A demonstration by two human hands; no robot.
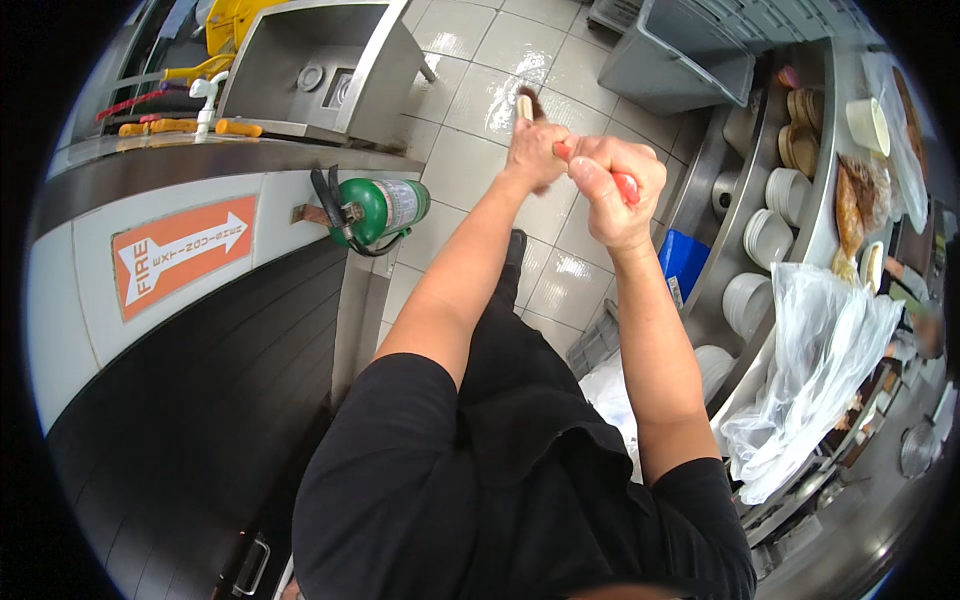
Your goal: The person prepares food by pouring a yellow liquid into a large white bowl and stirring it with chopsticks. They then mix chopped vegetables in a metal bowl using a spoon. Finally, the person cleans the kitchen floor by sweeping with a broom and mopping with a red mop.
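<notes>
Both of my hands grip one long-handled broom, seen nearly end-on. My right hand (616,187) closes round its upper end, where the red tip of the handle (626,188) shows. Just beyond it, to the left, my left hand (538,154) wraps the handle lower down. Past my left hand a pale part of the broom shows, with dark reddish-brown bristles (534,103) over the wet tiled floor (480,161). My hands hide most of the handle and part of the broom's head.
A steel sink (300,67) stands at upper left, a green fire extinguisher (386,206) below it. A grey bin (660,67) stands at upper right. Steel shelves (814,142) hold stacked bowls (766,238) and plastic bags (810,360). Another person (911,285) is at far right.
</notes>
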